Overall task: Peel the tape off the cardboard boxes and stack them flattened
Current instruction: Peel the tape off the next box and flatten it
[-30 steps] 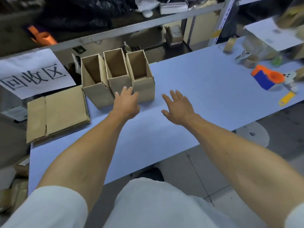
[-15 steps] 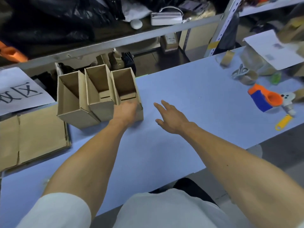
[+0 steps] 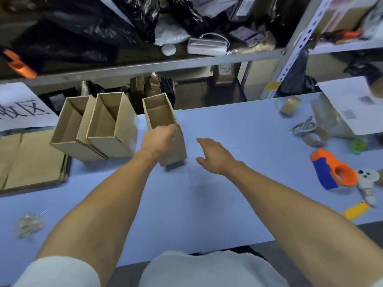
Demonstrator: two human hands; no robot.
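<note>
A blue table (image 3: 228, 125) fronts cluttered grey metal shelving (image 3: 186, 63).

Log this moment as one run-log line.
left hand: grips rightmost box, tilted | right hand: open | two boxes upright

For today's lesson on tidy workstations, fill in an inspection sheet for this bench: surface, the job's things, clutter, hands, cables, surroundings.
Surface: blue table, mostly bare in the middle.
Job's things: right box pulled apart from two open boxes; flattened cardboard at the left.
Clutter: tape dispenser, tape roll, yellow knife, scissors.
Hands: left hand grips the right box; right hand open, above the table.
Cables: white cable on the shelf.
Surroundings: metal shelf with black bags; paper sign.
</note>
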